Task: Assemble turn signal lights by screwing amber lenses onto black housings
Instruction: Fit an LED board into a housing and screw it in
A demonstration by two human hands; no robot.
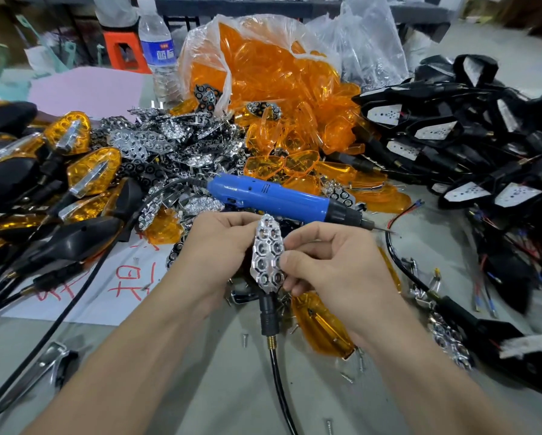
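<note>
Bright, even overhead light floods a cluttered grey desk (pixel 310 387), leaving only soft shadows. Glare glints off chrome honeycomb reflectors (pixel 156 142) and a clear plastic bag (pixel 367 42). Wide-angle distortion bows the edges; black plastic housings (pixel 451 127) at right blur.

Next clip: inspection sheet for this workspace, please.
Surface: grey table, white sheet with red writing at left.
Job's things: chrome reflector above a black housing stem; bag of amber lenses; black housings at right; finished lights at left; blue screwdriver lying down.
Clutter: loose screws, reflector heap, water bottle.
Hands: left hand and right hand both pinch the reflector.
Cables: housing cable runs toward the camera; screwdriver cord crosses the sheet.
Surroundings: orange stool behind table.
</note>
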